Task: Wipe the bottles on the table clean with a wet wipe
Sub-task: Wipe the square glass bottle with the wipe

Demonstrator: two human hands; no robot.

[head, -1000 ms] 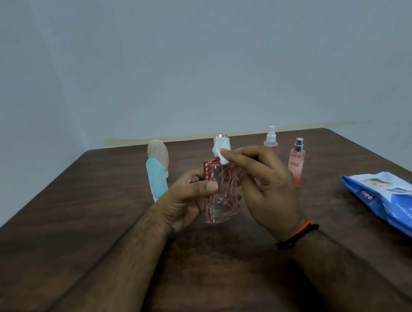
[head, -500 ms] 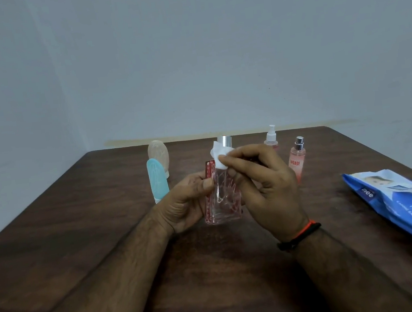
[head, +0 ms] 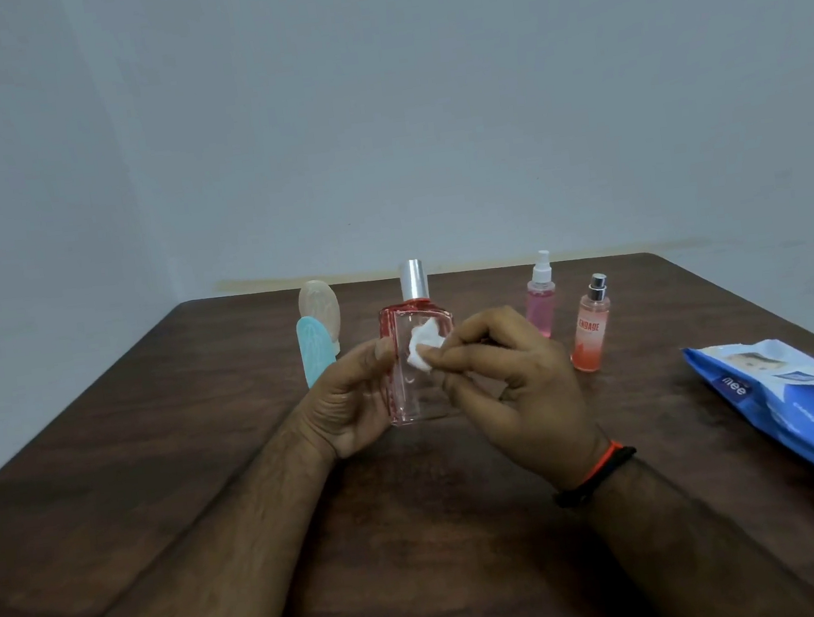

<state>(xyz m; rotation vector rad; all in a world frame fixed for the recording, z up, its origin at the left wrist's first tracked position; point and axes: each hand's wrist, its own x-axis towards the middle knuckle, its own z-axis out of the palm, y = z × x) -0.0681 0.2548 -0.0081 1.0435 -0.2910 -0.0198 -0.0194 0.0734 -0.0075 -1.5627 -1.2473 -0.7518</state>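
Head: wipe pack (head: 803, 420) rt; spray bottles (head: 541, 300) behind rt hand (head: 515, 387).

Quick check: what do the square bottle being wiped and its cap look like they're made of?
The square bottle, held by the left hand, looks like clear glass or hard clear plastic: see-through walls, sharp pink-tinted edges, small glints. Its cap has a matte silver look, brushed metal or metallised plastic; the view leaves that open.

You have the square clear bottle (head: 418, 357) with red edges and a silver cap upright, a small bunched white wet wipe (head: 424, 344) pressed on its front face. Four more bottles stand behind: teal (head: 315, 356), beige (head: 320, 310), pink spray (head: 541, 299), orange "Engage" (head: 591, 330).
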